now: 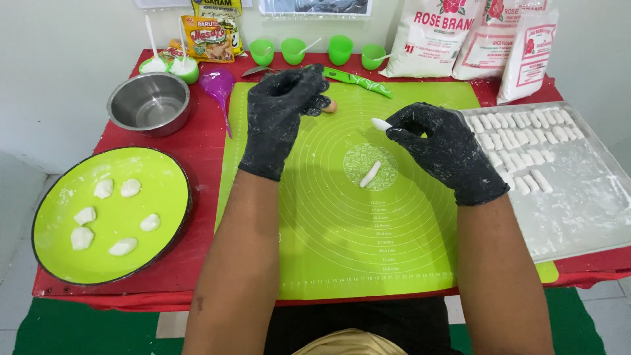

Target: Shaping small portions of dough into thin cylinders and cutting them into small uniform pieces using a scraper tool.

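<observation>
Hands (447, 148) pinch 1 short white dough stick (381, 124).

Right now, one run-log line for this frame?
left hand: raised, empty | right hand: pinching dough roll | second roll: on green mat

The green mat (342, 230) is mostly bare below its middle, so a hand can move freely there; only one small dough roll (370, 174) lies on the printed circle. The two hands, left (284, 108) and right (442, 148), hang above the upper half of the mat and take that room. To the left, the wide green plate (164, 197) with dough lumps (105, 213) fills the worktop edge, and the steel bowl (150, 103) stands just behind it, with a narrow red strip between them and the mat. To the right, the floured tray (578, 210) touches the mat; its rows of dough pieces (526, 141) fill the far part, the near part is free. Green cups (315, 50), a knife (358, 81) and flour bags (473, 39) block the back edge.
</observation>
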